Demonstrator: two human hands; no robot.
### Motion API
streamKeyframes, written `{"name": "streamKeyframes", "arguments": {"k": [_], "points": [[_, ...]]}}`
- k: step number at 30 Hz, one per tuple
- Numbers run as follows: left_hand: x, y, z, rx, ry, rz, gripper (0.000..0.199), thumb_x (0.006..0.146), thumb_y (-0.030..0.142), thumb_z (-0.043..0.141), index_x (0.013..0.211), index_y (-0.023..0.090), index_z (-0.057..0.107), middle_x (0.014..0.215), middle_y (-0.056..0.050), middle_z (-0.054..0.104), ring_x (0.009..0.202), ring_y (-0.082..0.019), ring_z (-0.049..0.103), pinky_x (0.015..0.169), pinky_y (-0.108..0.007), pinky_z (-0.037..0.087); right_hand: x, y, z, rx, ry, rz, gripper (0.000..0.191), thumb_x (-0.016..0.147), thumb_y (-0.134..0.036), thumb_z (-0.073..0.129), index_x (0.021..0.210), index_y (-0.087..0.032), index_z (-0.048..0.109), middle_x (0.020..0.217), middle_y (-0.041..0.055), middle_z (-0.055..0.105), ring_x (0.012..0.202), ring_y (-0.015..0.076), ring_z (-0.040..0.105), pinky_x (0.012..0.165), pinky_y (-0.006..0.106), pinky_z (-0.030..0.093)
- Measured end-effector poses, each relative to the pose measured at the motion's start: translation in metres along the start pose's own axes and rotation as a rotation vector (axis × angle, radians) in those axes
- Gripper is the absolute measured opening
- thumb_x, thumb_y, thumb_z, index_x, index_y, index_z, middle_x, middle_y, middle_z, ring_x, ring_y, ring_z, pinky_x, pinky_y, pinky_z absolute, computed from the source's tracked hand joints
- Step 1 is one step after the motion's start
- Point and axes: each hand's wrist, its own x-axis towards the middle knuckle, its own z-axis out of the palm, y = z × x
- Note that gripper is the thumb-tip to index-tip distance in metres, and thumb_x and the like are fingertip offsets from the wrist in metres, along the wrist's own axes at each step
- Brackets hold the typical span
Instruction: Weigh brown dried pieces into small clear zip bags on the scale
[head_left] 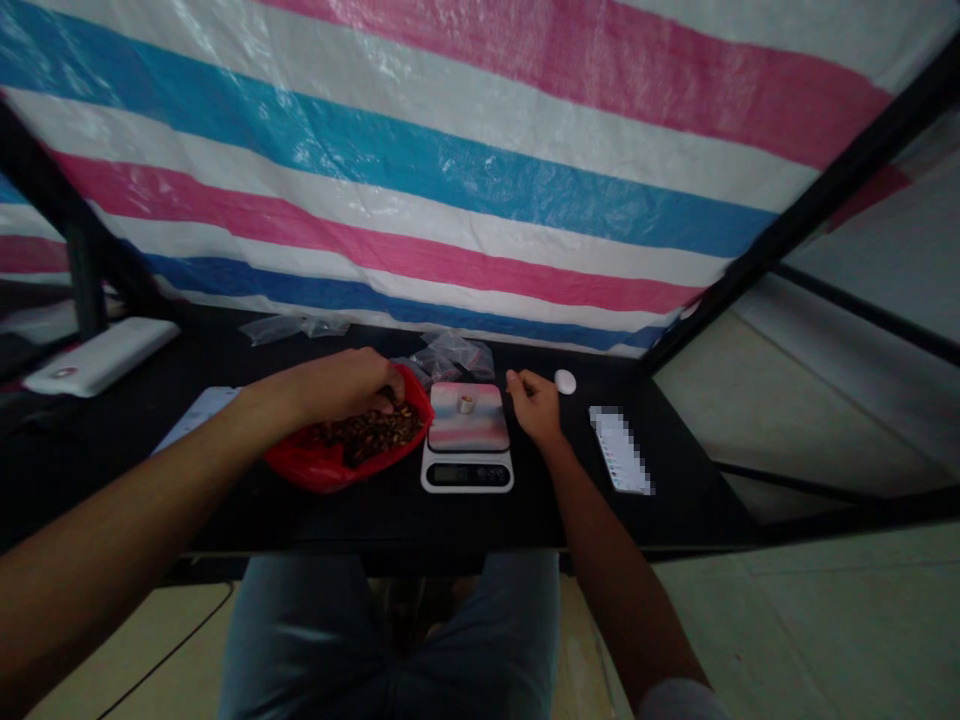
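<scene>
My left hand (360,385) reaches down into an open red plastic bag (315,475) full of small brown, seed-like pieces (379,432). Its fingers are bent together against the pieces; what is between them is hidden. Just right of the bag stands a white digital kitchen scale (429,478), with a display and buttons on its front. A small whitish ring-shaped or cup-like object (466,404) sits on the scale's shiny platform. To the right of the scale, my right hand (534,402) rests loosely closed on the black table, with no object showing in it.
Clear plastic bags (454,355) lie behind the scale, and another clear bag (292,328) is farther left. A round white object (565,382) and a phone-like rectangle (621,450) lie to the right. A white box-like object (105,357) and a pale sheet (199,412) are at left.
</scene>
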Motion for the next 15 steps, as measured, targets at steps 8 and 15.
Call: {"name": "streamKeyframes", "arguments": {"k": [8, 15], "points": [[0.021, 0.007, -0.005, -0.085, 0.099, 0.162, 0.025, 0.091, 0.014, 0.066, 0.107, 0.021, 0.083, 0.107, -0.004, 0.083, 0.097, -0.021, 0.075, 0.086, -0.025, 0.049, 0.000, 0.000, 0.000, -0.003, 0.001, -0.004, 0.051, 0.096, -0.055, 0.052, 0.057, -0.022, 0.048, 0.054, -0.0033, 0.045, 0.055, 0.0128, 0.043, 0.056, 0.029, 0.032], [0.073, 0.036, -0.011, -0.104, 0.167, 0.324, 0.015, 0.086, 0.012, 0.070, 0.092, 0.018, 0.083, 0.092, -0.004, 0.082, 0.084, -0.018, 0.074, 0.073, -0.024, 0.045, 0.001, -0.002, 0.000, 0.021, 0.011, 0.006, 0.051, 0.095, -0.054, 0.053, 0.056, -0.023, 0.046, 0.054, -0.0036, 0.043, 0.054, 0.0127, 0.043, 0.056, 0.029, 0.032]]}}
